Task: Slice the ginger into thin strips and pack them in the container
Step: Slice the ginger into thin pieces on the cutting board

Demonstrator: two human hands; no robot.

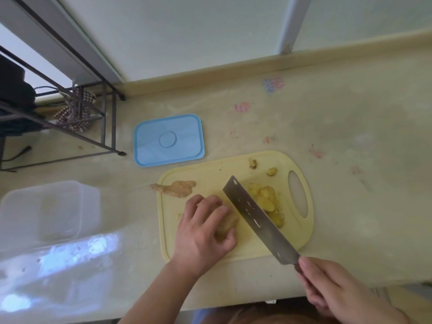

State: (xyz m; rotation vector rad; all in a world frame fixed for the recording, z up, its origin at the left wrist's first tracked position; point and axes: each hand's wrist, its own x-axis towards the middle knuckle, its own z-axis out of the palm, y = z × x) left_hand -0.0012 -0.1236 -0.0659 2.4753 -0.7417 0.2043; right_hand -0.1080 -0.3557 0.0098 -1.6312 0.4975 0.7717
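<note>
Pale, stained worktop [327,127] runs along a white wall, with a dark metal rack [70,118] standing at its far left corner. On it lies a yellow cutting board [198,249] with an oval handle hole at its right end. The left hand [205,230] rests on the board, its grip curled over a piece of ginger [228,224], fingertips bent down on top of it and the thumb against its near side. The right hand [336,291] has its grip closed round the handle of a cleaver [257,218], whose broad blade slants across the board just right of the held ginger. Beyond the blade, towards the handle hole, sits a heap of yellow ginger slices [268,199], with two small scraps [252,163] nearer the board's far edge. An unpeeled knob of ginger [177,188] lies across the board's far left corner, its tip hanging over onto the worktop. A blue lid [168,140] lies flat just behind the board. A clear plastic container [46,211] stands well to the left, apart from the board.
</note>
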